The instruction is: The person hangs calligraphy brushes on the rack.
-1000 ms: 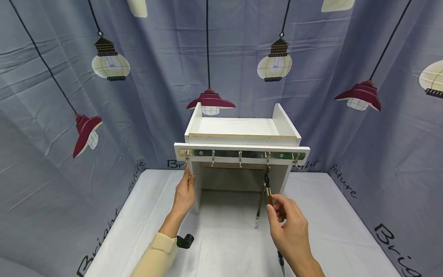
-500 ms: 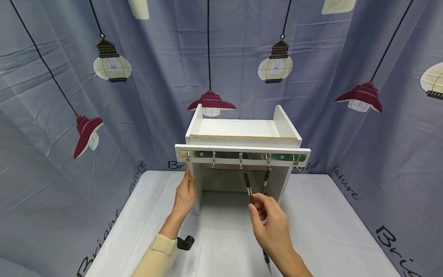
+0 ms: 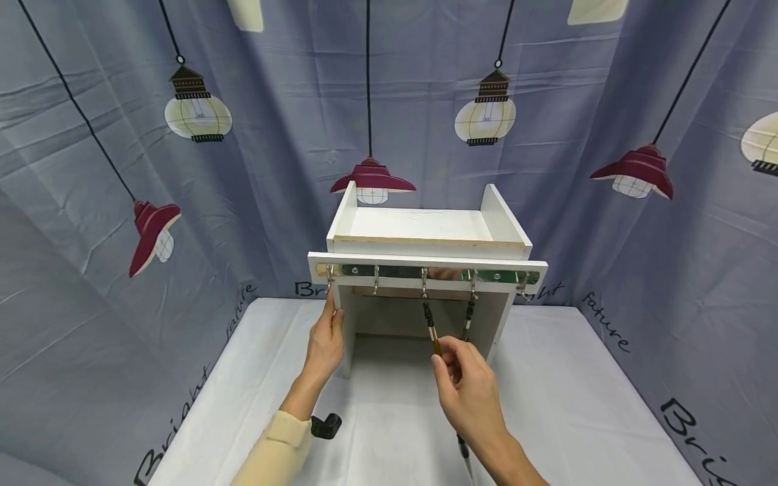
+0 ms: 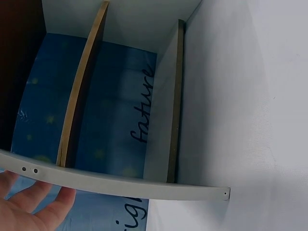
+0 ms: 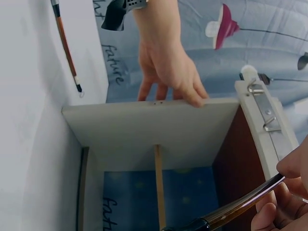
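Note:
My right hand [image 3: 474, 398] pinches the brown handle of a calligraphy brush [image 3: 433, 333] between thumb and fingers. The brush is tilted, its black top end just under the third hook [image 3: 424, 282] of the rail; whether its loop touches the hook I cannot tell. In the right wrist view the handle [image 5: 248, 201] slants across the lower right. A second brush [image 3: 469, 317] hangs from the fourth hook, partly behind my right hand. My left hand [image 3: 325, 344] rests with straight fingers against the outer left side of the white shelf [image 3: 425, 226], below the rail's left end.
The shelf's hook rail [image 3: 401, 258] overhangs its front, with several metal hooks. Another brush [image 5: 66, 45] shows on the white cloth at upper left in the right wrist view. A white cloth [image 3: 389, 405] covers the table, and a blue curtain [image 3: 419, 67] surrounds it.
My right hand has carried its brush left, from beside the fourth hook to just below the third, rising slightly at the end. The hanging brush stays on its hook. My left hand keeps its place.

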### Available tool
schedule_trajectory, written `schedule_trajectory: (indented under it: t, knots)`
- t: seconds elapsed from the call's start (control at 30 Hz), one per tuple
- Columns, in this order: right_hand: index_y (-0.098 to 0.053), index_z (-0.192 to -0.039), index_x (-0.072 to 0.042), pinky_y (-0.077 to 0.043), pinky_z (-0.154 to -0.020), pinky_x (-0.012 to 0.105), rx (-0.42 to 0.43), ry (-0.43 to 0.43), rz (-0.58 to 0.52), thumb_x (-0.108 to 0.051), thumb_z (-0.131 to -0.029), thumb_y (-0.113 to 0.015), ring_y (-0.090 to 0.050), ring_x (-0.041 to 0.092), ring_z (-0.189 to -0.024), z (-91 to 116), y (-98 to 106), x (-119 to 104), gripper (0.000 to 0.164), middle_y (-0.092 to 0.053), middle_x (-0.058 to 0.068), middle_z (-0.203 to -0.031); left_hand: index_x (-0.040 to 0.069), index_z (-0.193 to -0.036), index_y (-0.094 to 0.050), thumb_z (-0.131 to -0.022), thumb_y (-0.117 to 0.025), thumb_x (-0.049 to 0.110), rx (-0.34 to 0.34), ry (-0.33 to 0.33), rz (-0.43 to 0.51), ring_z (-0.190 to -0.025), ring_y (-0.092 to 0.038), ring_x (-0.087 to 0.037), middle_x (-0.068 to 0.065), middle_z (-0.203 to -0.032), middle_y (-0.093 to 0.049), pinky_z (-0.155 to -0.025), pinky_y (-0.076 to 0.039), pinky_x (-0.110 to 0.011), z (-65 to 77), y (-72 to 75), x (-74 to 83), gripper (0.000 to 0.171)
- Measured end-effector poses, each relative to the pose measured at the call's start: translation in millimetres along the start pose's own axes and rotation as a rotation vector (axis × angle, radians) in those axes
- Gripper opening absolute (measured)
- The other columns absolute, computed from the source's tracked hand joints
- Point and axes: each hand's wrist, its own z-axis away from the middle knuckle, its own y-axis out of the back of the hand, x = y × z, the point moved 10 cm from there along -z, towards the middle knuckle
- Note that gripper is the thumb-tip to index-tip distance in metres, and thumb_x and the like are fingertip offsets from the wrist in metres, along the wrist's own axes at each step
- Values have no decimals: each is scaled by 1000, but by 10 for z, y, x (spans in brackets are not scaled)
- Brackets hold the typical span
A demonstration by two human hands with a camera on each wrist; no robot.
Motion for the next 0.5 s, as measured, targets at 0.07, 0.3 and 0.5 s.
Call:
schedule_trajectory:
  t: [0.07, 0.3, 0.5]
  knots:
    - [-68, -113, -10, -47, -58, 20, -2, -8, 5, 0, -89, -79, -50, 3, -69, -9, -12, 25, 28, -57, -6, -86, 18, -167, -17, -113, -38, 34, 2, -4, 2, -140, -49, -44, -26, -158, -43, -112, -44, -60, -6, 1, 8, 60]
    - [-69, -113, -9, -48, -58, 20, -21, -51, 15, -1, -90, -78, -51, 3, -69, -11, -90, 135, 26, -58, -5, -86, 15, -167, -18, -114, -38, 33, 7, -4, -2, -140, -49, -43, -24, -159, -42, -112, -44, -59, 10, 5, 14, 60]
    - [-69, -113, -9, -47, -58, 20, -31, -56, -3, -2, -92, -77, -50, 4, -69, -37, -155, 176, 24, -58, -5, -85, 12, -166, -19, -114, -38, 32, 18, -16, -9, -141, -48, -44, -24, -162, -38, -113, -43, -59, 7, 14, 40, 59]
